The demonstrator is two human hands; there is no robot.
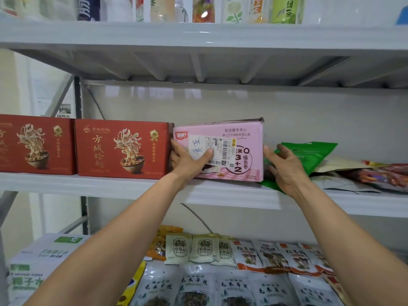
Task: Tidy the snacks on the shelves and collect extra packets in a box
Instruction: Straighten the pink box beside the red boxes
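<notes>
Okay, pink rectangular cardboard snack box (240, 133) with white barcode label (217, 149) stands on the white metal middle shelf (132, 184), tilted slightly, top flap loose. Left grip (187, 160) grasps the box's left edge, thumb across the label, fingers tucked between it and the red noodle-print carton (123, 149) just beside. A second red carton (35, 144) touches that one further left. Right grip (284, 166) is released, fingers straight, flat against the box's right side. Green foil pouch (313, 153) lies right behind that hand, on top of loose mixed packets (375, 173). Lower shelf: cream mushroom sachets (198, 248), orange-white sachets (265, 252), grey-white fungus packets (234, 286), white-green drink carton (39, 257) at left. Top shelf holds blurred drink bottles (203, 9).
</notes>
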